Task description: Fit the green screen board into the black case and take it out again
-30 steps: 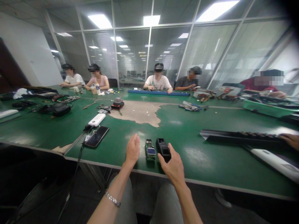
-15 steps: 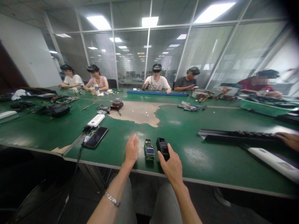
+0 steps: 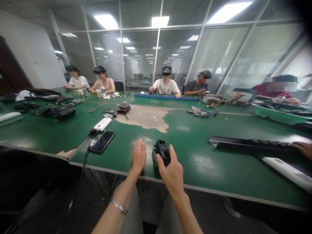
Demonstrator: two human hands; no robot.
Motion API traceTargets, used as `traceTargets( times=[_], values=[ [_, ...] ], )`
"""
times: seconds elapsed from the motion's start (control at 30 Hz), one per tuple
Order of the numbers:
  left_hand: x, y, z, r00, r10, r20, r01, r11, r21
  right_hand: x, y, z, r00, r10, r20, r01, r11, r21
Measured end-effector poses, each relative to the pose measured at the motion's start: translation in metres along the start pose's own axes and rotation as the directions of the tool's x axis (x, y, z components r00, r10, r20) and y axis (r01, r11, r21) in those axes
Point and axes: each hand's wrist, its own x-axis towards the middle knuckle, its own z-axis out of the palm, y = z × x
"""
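Observation:
A black plastic housing (image 3: 163,152) with openings in its face stands tilted near the table's front edge. My right hand (image 3: 172,170) grips it between thumb and fingers. Close against its left side sits a green circuit board (image 3: 154,156), mostly covered by the housing; whether the two touch I cannot tell. To the left of the board, my left hand (image 3: 139,154) rests on its edge on the table, fingers stretched out together, with nothing visible in it.
On the green table (image 3: 126,146), a phone (image 3: 102,141) and a white power bank (image 3: 102,124) with cables lie left. A black rail (image 3: 243,144) and a long white device (image 3: 287,170) lie right, beside another person's hand (image 3: 303,149). Several people sit around the table.
My right hand has moved left with the black housing, which now covers most of the circuit board. My left hand has stayed in about the same place.

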Motion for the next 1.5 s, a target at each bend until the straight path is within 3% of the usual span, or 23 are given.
traceTargets(
  times=[0.3, 0.57, 0.8, 0.93, 1.27, 1.5],
  values=[
    [0.000, 0.001, -0.001, 1.000, -0.010, 0.009, 0.010, 1.000, -0.026, -0.002, -0.009, 0.016, 0.999, -0.036, 0.010, 0.036, 0.995, -0.088],
    [0.000, -0.001, 0.000, 1.000, 0.000, 0.014, 0.000, 1.000, -0.008, -0.009, 0.000, 0.026, 0.995, 0.040, 0.091, -0.025, 0.986, -0.163],
    [0.000, -0.002, 0.001, 1.000, -0.016, 0.019, 0.017, 1.000, -0.013, -0.020, 0.023, 0.035, 0.994, -0.101, -0.041, 0.093, 0.982, -0.166],
    [0.000, 0.000, 0.001, 1.000, -0.014, 0.027, 0.014, 1.000, -0.013, -0.023, 0.034, 0.038, 0.990, -0.116, -0.076, 0.102, 0.980, -0.169],
    [0.001, -0.012, 0.006, 0.999, 0.047, 0.015, -0.047, 0.998, 0.036, -0.011, 0.022, 0.038, 0.999, -0.032, -0.036, 0.022, 0.969, -0.245],
    [0.000, -0.015, 0.007, 1.000, 0.012, 0.001, -0.012, 1.000, -0.009, -0.018, 0.023, 0.042, 0.993, -0.074, -0.091, 0.049, 0.968, -0.246]
  ],
)
